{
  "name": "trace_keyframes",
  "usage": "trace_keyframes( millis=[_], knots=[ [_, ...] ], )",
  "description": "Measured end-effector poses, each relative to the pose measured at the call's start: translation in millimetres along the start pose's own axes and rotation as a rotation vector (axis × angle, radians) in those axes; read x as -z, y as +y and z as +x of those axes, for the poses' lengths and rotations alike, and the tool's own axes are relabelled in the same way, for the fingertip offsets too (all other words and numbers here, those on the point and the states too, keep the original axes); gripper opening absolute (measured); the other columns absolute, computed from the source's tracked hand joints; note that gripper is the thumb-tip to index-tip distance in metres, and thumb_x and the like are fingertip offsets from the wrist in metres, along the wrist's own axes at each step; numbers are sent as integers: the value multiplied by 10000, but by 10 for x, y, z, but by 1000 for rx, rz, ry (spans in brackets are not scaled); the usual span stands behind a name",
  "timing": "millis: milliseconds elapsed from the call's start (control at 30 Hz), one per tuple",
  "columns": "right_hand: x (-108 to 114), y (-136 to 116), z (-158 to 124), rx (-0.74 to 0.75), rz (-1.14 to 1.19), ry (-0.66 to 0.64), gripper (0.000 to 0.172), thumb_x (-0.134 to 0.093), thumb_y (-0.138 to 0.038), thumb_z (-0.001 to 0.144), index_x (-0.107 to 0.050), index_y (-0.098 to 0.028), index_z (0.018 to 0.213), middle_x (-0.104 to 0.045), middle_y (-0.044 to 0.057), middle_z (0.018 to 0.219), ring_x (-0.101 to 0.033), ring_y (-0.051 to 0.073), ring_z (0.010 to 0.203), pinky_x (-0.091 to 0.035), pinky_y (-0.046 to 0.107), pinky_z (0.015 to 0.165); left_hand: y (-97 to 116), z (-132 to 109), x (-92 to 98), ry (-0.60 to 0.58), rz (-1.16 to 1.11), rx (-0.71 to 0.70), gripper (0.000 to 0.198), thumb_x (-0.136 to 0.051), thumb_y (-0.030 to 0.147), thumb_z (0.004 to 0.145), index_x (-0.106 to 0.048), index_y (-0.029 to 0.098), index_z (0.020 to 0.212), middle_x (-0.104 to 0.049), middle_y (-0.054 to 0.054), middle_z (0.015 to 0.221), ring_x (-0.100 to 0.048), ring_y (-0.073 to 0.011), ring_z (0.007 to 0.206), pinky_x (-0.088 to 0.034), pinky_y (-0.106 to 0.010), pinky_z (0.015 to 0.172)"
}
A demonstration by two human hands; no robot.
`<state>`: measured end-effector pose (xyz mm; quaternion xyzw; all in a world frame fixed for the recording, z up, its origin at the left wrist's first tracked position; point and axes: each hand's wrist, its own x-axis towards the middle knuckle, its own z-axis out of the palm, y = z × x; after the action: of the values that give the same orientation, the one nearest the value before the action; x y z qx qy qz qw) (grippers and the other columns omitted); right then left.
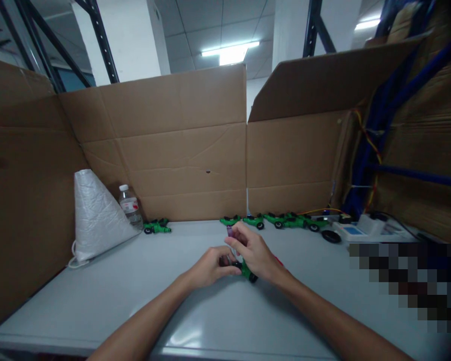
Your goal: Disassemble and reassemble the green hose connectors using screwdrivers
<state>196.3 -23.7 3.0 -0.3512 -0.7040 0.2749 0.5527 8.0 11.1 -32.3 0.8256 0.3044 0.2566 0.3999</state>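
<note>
Over the middle of the table, my left hand (215, 265) is closed round the near end of a green toy car (245, 271) with black wheels. Part of the car is hidden by my fingers. My right hand (250, 248) pinches a small screwdriver with a purple handle (229, 231), held upright above the car. Its thin shaft points down toward the toy, but I cannot tell whether the tip touches it. A bit of something red (278, 260) shows behind my right wrist.
Along the back stand several green toy cars (253, 221), with another green toy car (158, 226) further left. A silvery bag (101, 220) and a water bottle (131, 206) are at left. A black ring (331, 236) and a power strip (383, 230) lie right. Cardboard walls (180, 150) enclose the table (154, 281).
</note>
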Motion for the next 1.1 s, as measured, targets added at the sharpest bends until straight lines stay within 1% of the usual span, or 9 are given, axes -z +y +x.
trace_keyframes(
  millis=[133,367,433,533,600,700,800,900,1100],
  knots=[
    [-36,-5,1,-46,134,-101,249,-616,-429,993,-555,-219,875,-530,-47,718,-525,129,635,-420,251,607,19,1,-4,-12,-7,8,472,-819,569,808,-658,137,905,-585,20,748,-503,-126,682,-381,-241,652],
    [3,134,40,-185,366,-184,446,-549,-631,992,-597,-191,935,-586,-28,723,-479,86,496,-332,212,456,112,-14,-7,-30,-64,-16,468,-814,538,828,-675,128,1004,-557,27,763,-483,-118,683,-376,-231,651],
    [20,167,57,-220,414,-207,486,-554,-666,976,-605,-183,945,-560,-37,710,-448,73,478,-301,201,434,113,-13,-5,-46,-50,-27,455,-802,536,843,-694,122,998,-575,12,788,-473,-119,697,-365,-230,649],
    [20,176,59,-260,468,-182,519,-582,-703,939,-596,-184,935,-470,-72,676,-362,56,445,-267,194,412,82,-8,0,-47,-31,-31,449,-789,544,853,-719,120,986,-601,-5,803,-479,-126,710,-362,-234,654],
    [4,160,44,-253,475,-137,497,-632,-696,908,-556,-206,944,-439,-93,648,-351,59,432,-258,192,407,48,-2,-1,-37,-29,-25,452,-795,548,846,-719,122,977,-603,-1,786,-484,-126,702,-363,-236,650],
    [-17,139,18,-210,466,-86,460,-713,-626,881,-467,-248,969,-504,-104,641,-415,74,436,-279,183,416,13,6,-6,-28,-45,-16,460,-814,552,823,-707,120,936,-599,5,771,-483,-124,689,-370,-236,648],
    [-16,138,7,-183,479,-148,419,-690,-584,919,-439,-253,975,-594,-84,676,-416,69,429,-277,179,414,27,8,-8,-38,-92,-21,465,-825,547,812,-703,118,943,-627,-9,813,-500,-129,711,-396,-237,677],
    [-13,138,14,-164,483,-230,399,-633,-598,959,-472,-233,948,-617,-61,680,-378,62,425,-261,187,411,68,2,-3,-53,-113,-6,474,-825,548,810,-709,116,966,-648,-20,828,-520,-138,723,-410,-240,688],
    [-6,86,50,-222,493,-286,523,-601,-715,924,-588,-192,901,-555,-52,659,-319,63,440,-236,216,431,85,-6,37,-65,-6,13,439,-827,513,821,-741,113,979,-624,3,747,-497,-124,661,-397,-235,643]
  ],
)
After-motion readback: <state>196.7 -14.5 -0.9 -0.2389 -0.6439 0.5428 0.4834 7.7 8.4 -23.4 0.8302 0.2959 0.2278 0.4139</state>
